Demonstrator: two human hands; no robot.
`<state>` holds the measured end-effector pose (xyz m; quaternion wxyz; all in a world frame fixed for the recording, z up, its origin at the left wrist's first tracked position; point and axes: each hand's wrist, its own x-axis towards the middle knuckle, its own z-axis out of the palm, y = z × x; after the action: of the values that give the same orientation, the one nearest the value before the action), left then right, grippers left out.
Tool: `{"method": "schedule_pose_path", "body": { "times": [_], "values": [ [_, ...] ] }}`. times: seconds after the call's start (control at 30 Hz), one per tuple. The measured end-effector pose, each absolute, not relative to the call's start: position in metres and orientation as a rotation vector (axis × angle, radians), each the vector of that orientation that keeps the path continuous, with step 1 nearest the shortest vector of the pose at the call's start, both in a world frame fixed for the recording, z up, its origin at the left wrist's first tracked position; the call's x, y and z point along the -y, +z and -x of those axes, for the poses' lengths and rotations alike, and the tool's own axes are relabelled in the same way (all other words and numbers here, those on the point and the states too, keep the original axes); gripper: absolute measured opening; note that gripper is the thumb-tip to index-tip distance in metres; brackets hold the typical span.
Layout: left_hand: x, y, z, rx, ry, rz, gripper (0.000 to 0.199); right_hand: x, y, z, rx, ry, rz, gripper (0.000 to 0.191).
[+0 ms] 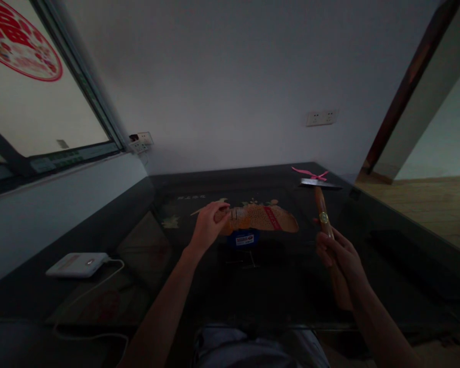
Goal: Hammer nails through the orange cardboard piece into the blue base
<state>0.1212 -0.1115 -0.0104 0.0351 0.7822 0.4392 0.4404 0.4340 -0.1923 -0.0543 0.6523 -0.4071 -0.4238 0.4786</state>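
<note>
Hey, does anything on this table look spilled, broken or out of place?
No spill or damage shows. Only the white cable looks untidy: it trails from the white device over the near edge of the table.

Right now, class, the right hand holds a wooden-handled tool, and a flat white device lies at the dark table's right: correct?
The side is wrong: the head view shows the device on the table's left; the right hand holds the tool.

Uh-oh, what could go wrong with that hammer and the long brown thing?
The hammer might bump the left hand, which is holding the brown piece. That piece looks propped over the blue thing, so it could wobble. The white cable droops over the table's edge and might get snagged.
</note>
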Motion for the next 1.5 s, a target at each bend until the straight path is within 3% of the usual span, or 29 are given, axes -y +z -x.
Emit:
{"method": "schedule_pose_path", "body": {
  "times": [0.1,0.5,1.27,1.37,1.5],
  "values": [
    [0.092,-0.021,-0.131,-1.344,1.242,-2.344,0.023,0.193,-0.055,-0.433,0.968,1.103,0.921,0.049],
    [0.079,-0.032,-0.137,-1.437,1.066,-2.293,0.004,0.194,-0.053,-0.431,0.949,1.078,0.966,0.049],
    [0.079,-0.034,-0.137,-1.389,1.104,-2.288,0.002,0.194,-0.055,-0.432,0.954,1.073,0.959,0.042],
    [0.079,-0.033,-0.137,-1.379,1.100,-2.286,0.006,0.193,-0.055,-0.431,0.948,1.062,0.979,0.045],
    [0.091,-0.018,-0.134,-1.297,1.234,-2.393,0.037,0.192,-0.055,-0.431,0.930,1.091,0.972,0.047]
  ]
}}
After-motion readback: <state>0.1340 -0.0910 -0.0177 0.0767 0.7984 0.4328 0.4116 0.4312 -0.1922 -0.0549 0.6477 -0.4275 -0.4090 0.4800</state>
